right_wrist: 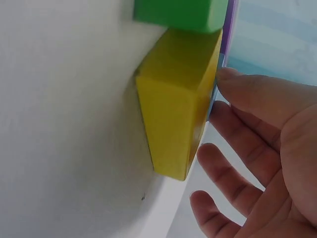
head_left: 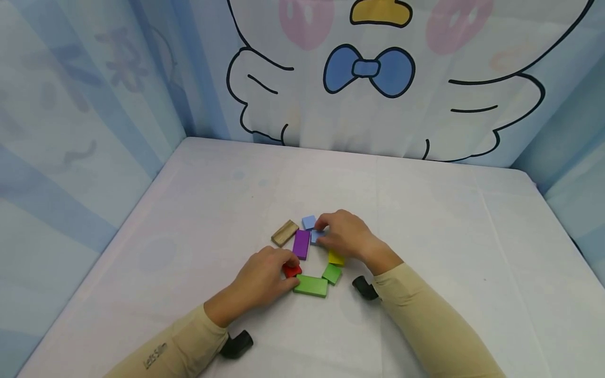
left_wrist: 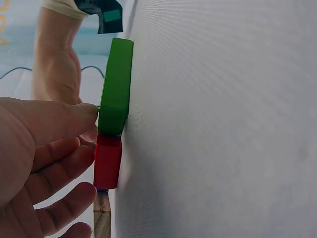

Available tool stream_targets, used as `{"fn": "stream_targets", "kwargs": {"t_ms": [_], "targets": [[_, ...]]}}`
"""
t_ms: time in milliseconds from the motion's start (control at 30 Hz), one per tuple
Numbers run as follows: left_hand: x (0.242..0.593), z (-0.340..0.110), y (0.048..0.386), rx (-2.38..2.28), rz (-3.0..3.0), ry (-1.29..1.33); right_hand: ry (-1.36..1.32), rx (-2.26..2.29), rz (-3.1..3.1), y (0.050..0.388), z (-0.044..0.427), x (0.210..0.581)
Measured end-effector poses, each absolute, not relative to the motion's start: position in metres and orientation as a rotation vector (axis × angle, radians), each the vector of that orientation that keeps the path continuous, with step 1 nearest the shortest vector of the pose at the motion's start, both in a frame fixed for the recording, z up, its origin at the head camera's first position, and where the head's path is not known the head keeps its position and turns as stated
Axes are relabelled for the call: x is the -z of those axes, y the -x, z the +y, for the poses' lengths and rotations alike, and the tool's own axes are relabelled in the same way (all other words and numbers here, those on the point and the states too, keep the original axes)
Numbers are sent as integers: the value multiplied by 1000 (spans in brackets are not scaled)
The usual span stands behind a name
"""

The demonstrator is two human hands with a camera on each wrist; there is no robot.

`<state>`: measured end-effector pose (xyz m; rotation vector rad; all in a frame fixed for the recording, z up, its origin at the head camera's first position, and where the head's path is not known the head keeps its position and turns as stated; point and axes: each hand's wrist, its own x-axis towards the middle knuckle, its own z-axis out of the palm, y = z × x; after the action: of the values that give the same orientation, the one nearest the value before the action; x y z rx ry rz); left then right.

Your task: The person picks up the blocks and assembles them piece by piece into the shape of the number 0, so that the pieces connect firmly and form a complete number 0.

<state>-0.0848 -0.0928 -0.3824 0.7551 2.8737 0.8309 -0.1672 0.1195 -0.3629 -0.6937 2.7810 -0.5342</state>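
Blue-and-white printed curtains (head_left: 71, 131) are hung round the work area, a big cartoon blue bow tie (head_left: 366, 68) is printed on the back panel, and a white cloth (head_left: 425, 210) is spread underneath. Pretty much all the action is packed into the middle, where a bunch of coloured blocks is laid out in a rough loop.

On the near left, the red block (head_left: 291, 271) is set touching the long green block (head_left: 310, 286). Both are touched by the left hand (head_left: 264, 278): its thumb is rested on the green one, its fingers are loosely bent by the red one, and nothing is really clenched.

Over at the far side, the nearer light blue block (head_left: 315, 237) is pinched by the thumb and index finger of the right hand (head_left: 348, 235), and is partly covered by them. Just left of it the purple block (head_left: 301, 244) is parked, with the bare-wood block (head_left: 285, 233) angled beside its far end. The farther light blue block (head_left: 309, 222) is placed just beyond.

Down the right side, the yellow block (head_left: 336, 258) is half hidden by the right hand, and the small green block (head_left: 332, 273) is tucked between it and the long green one. Lettering is printed on the left beige sleeve (head_left: 175, 341).
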Motion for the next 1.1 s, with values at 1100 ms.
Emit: {"fn": "stream_targets", "kwargs": {"t_ms": [1100], "targets": [[381, -92, 87, -796, 2849, -708, 577, 622, 2765, 182, 135, 365]]}}
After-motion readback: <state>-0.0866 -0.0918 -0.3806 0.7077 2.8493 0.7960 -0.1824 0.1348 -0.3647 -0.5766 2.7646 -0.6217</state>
